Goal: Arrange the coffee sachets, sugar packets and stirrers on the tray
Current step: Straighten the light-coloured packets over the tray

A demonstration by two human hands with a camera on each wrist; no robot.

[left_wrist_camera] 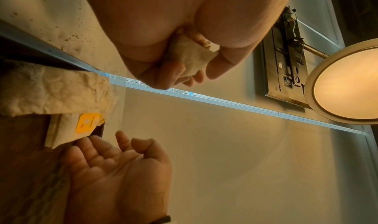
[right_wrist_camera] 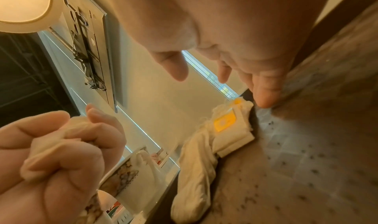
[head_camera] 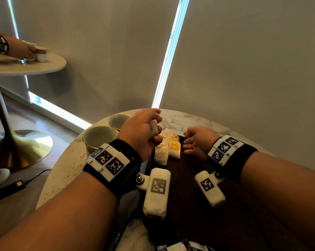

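Observation:
My left hand (head_camera: 149, 129) grips a crumpled off-white paper sachet (head_camera: 154, 130) in a fist, above the far left corner of the dark wooden tray (head_camera: 189, 178). The same sachet (left_wrist_camera: 190, 57) shows between the fingers in the left wrist view, and again (right_wrist_camera: 59, 140) in the right wrist view. On the tray's far edge lie a long crumpled white sachet (head_camera: 162, 153) and a flat packet with a yellow tag (head_camera: 174, 147). My right hand (head_camera: 193, 142) hovers palm-up over the tray just right of them, fingers relaxed and holding nothing. More printed packets (head_camera: 182, 247) peek in at the bottom edge.
Two pale cups (head_camera: 97, 136) (head_camera: 118, 120) stand on the round marble table (head_camera: 180, 118) left of the tray. A second round table (head_camera: 26, 67) at far left has another person's hand (head_camera: 20, 49) on a cup. A cable and adapter (head_camera: 10, 187) lie on the floor.

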